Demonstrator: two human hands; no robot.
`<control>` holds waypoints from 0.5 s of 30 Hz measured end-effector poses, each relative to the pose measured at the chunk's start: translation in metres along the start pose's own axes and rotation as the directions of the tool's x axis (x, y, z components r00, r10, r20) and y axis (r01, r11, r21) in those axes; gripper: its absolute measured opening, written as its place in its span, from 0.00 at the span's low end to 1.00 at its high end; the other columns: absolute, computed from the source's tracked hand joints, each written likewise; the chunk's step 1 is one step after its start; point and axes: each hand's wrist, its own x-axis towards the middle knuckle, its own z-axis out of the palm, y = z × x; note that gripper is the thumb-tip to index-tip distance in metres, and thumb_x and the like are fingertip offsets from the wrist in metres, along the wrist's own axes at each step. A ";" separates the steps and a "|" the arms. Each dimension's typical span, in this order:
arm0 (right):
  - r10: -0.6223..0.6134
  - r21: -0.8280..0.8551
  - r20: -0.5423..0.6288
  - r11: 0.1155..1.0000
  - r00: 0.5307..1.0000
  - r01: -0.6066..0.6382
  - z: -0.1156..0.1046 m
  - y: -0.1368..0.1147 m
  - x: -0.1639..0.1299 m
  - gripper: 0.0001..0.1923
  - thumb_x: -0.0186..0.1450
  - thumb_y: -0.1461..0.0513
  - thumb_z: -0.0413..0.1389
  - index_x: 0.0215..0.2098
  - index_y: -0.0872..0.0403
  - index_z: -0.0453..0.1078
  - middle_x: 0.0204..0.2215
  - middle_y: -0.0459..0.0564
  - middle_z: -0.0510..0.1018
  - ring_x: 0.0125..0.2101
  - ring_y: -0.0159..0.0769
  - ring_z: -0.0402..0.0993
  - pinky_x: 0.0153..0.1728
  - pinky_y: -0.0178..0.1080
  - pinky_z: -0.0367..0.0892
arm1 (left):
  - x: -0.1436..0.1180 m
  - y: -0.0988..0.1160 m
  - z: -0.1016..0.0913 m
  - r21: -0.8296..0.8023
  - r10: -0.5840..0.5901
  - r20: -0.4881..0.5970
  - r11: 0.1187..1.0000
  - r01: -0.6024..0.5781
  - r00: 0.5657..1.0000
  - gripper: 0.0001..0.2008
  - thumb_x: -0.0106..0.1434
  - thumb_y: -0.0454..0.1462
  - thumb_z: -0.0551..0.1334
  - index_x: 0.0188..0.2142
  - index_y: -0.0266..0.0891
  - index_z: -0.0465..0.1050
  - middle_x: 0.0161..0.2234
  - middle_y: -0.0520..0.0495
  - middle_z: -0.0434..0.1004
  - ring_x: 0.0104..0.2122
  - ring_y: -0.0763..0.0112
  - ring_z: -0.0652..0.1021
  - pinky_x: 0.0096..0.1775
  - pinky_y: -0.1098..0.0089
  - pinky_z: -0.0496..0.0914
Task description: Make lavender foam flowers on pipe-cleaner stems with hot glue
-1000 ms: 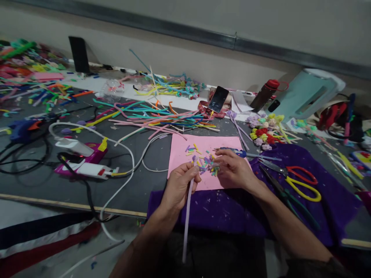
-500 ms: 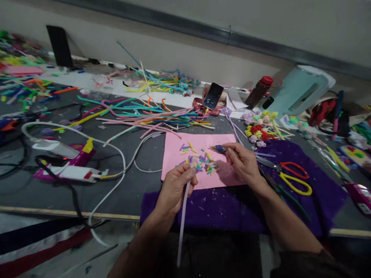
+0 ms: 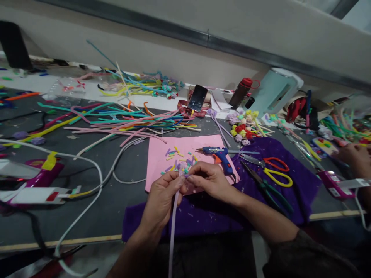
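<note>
My left hand (image 3: 164, 195) is closed round a long lilac pipe cleaner (image 3: 173, 235), whose lower part hangs down past the table edge. At its top end the fingers of my right hand (image 3: 210, 181) are pinched together, touching my left fingertips. Lilac fuzz shows between them, but whether it is a separate small piece is hidden. Just beyond lie short cut pieces of coloured pipe cleaner (image 3: 174, 156) on a pink sheet (image 3: 156, 154). A blue and orange glue gun (image 3: 222, 156) rests on that sheet, to the right, with neither hand on it.
Scissors (image 3: 272, 170) and green-handled pliers (image 3: 268, 189) lie on a purple cloth (image 3: 301, 181) at right. Loose pipe cleaners (image 3: 130, 119), a phone (image 3: 197, 98) and pompom flowers (image 3: 245, 125) are behind. White cables (image 3: 100, 173) run along the left. Another person's hand (image 3: 355, 158) is at far right.
My right hand has let go of the glue gun, which now lies on the pink sheet, and has moved left to my left fingertips. The view has swung to the right.
</note>
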 end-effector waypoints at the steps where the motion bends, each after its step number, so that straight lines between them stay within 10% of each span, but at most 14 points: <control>1: 0.026 0.039 -0.007 0.999 1.000 -0.026 -0.001 -0.001 0.000 0.07 0.59 0.59 0.55 0.31 0.56 0.69 0.25 0.45 0.71 0.24 0.27 0.67 0.25 0.30 0.63 | 0.000 0.000 0.000 0.005 -0.003 0.000 1.000 0.003 1.000 0.09 0.51 0.38 0.64 0.24 0.36 0.65 0.16 0.57 0.68 0.09 0.86 0.61 0.12 0.82 0.51; 15: 0.213 0.327 0.137 0.912 0.968 -0.247 -0.010 -0.006 0.001 0.07 0.56 0.62 0.58 0.25 0.58 0.67 0.18 0.41 0.68 0.17 0.22 0.63 0.18 0.26 0.58 | 0.001 -0.003 -0.001 0.080 -0.054 0.053 0.996 0.050 0.997 0.12 0.53 0.40 0.63 0.22 0.35 0.64 0.16 0.55 0.68 0.09 0.86 0.61 0.12 0.81 0.51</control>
